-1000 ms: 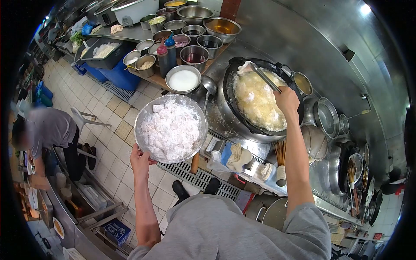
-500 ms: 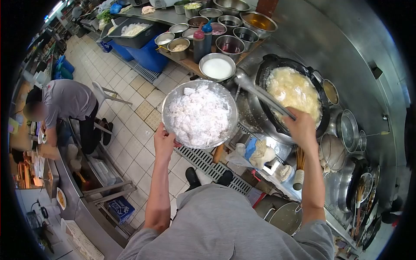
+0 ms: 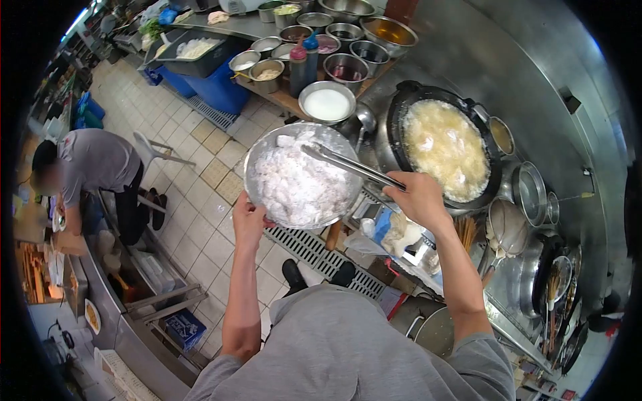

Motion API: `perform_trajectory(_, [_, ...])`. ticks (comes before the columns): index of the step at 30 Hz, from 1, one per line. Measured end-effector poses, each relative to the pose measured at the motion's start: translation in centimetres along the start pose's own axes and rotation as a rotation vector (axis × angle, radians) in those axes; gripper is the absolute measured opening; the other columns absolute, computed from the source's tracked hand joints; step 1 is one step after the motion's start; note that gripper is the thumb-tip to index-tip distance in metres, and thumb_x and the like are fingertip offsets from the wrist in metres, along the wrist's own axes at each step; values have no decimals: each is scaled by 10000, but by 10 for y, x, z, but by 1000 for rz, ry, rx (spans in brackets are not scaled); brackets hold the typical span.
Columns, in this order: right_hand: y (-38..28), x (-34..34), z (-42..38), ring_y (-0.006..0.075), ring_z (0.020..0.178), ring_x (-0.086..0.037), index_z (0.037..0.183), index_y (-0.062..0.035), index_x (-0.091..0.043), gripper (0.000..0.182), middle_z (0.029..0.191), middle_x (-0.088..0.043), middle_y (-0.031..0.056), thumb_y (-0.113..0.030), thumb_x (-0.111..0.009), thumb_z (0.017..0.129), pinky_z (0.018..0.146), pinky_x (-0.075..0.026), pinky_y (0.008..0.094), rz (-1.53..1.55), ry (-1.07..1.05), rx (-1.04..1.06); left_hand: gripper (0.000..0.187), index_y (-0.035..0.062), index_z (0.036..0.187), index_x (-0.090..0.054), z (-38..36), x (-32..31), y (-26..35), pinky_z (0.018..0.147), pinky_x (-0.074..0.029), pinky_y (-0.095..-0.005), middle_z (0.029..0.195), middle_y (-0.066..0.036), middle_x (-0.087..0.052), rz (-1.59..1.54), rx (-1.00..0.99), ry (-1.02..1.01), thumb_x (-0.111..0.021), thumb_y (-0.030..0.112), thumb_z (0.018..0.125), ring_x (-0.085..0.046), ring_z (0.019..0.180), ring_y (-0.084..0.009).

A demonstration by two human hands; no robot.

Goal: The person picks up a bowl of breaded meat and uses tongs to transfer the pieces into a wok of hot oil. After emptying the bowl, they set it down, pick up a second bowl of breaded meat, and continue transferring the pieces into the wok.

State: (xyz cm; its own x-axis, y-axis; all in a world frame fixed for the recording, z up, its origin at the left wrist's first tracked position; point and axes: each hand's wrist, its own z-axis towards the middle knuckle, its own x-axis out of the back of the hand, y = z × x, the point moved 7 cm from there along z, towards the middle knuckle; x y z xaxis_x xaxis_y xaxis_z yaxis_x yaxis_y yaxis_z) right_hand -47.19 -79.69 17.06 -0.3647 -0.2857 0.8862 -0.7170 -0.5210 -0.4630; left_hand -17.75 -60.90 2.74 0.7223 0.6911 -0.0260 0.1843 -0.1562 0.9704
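My left hand [image 3: 249, 217] grips the near-left rim of a round metal bowl [image 3: 348, 212], holding it up above the floor. White flour-coated pieces [image 3: 301, 184] fill the bowl. In my right hand [image 3: 418, 199] is a pair of metal tongs [image 3: 364, 172], gripped near the handle end. Their tips reach over the bowl's contents, at the upper middle; whether they pinch a piece is too small to tell. Right of the bowl stands a black-rimmed wok [image 3: 394, 144], where pale pieces bubble in frothing oil [image 3: 447, 150].
Behind the bowl, a counter carries a bowl of white liquid [image 3: 327, 103], squeeze bottles [image 3: 298, 70] and several metal bowls of ingredients. A mesh strainer [image 3: 506, 227] lies right of the wok. At left, a person in grey [image 3: 100, 160] bends over another counter. A drain grate [image 3: 321, 254] runs across the tiled floor.
My right hand has swung the tongs left from over the wok to the bowl. The bowl has shifted only slightly left in view.
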Motion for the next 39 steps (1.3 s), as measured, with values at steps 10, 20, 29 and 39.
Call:
perform_trajectory(10, [182,102,29,383,919,-686,1002,-96,-740,287,935,-712,215,-333,-653,864,789,-527,487,-398,358,-544,595,-36,1392,-435,2,-5,2,488,-579,-281,888,-120,-664,4,-1,-37,-545,-33,807,-663,625,-167])
perform_trajectory(20, [117,99,-3,386,816,-679,1070,-127,-723,278,820,-699,199,-313,-671,870,729,-523,453,-119,351,-333,588,-15,1396,-438,0,-5,3,493,-570,-299,872,-121,-660,-2,-2,-10,-531,-34,815,-649,607,-172])
perform_trajectory(29, [-16,-32,30,380,848,-687,1042,-70,-716,281,844,-706,203,-271,-676,850,751,-532,472,-102,21,3,618,-34,1410,-408,3,-2,2,489,-567,-301,855,-121,-659,18,-12,-14,-535,-37,805,-640,586,-175])
perform_trajectory(39, [-10,-16,13,383,797,-681,1034,-71,-726,269,800,-703,191,-262,-674,851,732,-521,480,-47,131,11,579,-6,1376,-469,3,-5,0,489,-573,-287,842,-96,-655,-34,-21,-27,-525,-38,800,-628,576,-154])
